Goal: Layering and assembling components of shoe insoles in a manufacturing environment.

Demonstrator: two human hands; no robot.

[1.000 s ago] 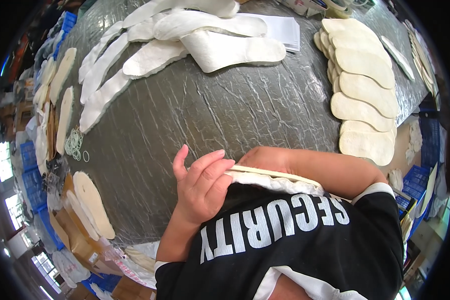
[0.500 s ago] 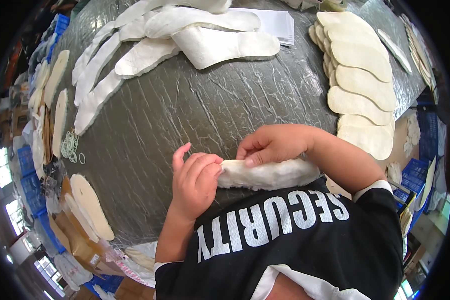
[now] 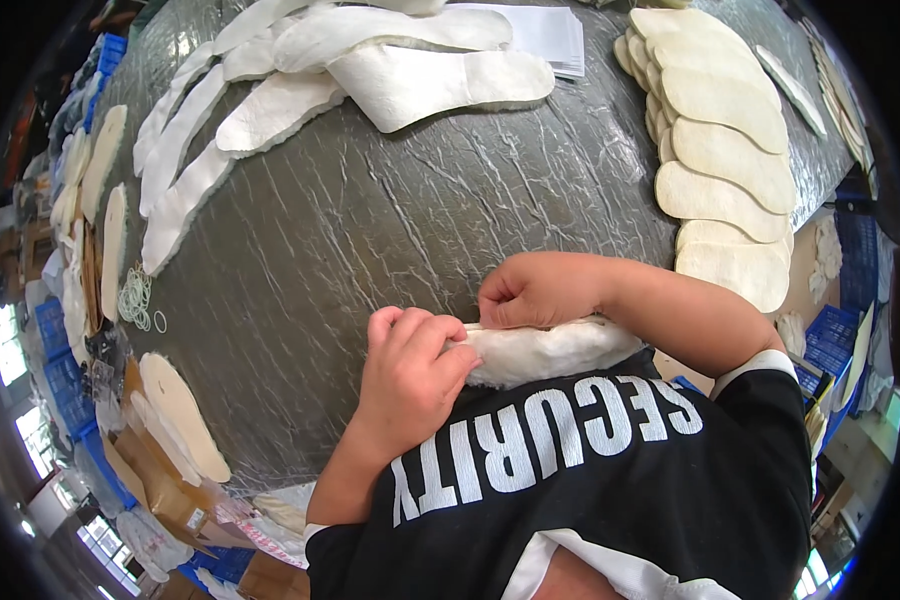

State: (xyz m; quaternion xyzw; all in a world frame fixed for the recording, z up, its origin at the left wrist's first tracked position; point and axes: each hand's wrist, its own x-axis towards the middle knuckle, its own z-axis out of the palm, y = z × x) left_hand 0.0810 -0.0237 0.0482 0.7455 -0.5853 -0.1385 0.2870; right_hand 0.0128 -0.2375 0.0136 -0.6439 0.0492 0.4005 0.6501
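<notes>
A fluffy white fleece insole (image 3: 555,352) lies edge-on along the table's near edge, close against my shirt, fleece toward me. My left hand (image 3: 415,370) is closed around its left end, fingers bent over the top and thumb on the fleece. Along the upper edge, my right hand (image 3: 535,292) is curled with its fingertips pinched at the pale rim. The tips of its fingers are partly hidden, and whether the insole is one layer or several I cannot tell.
A fanned stack of cream insoles (image 3: 725,195) lies on the right of the dark, wrinkled table cover (image 3: 370,230). White fleece boot-shaped pieces (image 3: 430,80) spread across the far left, beside white paper sheets (image 3: 555,40). Pale rubber bands (image 3: 136,296) and loose insoles (image 3: 182,415) lie along the left edge.
My left hand has shifted right along the insole, and its raised finger has come down around the end. My right hand's fingers have curled in more tightly at the rim.
</notes>
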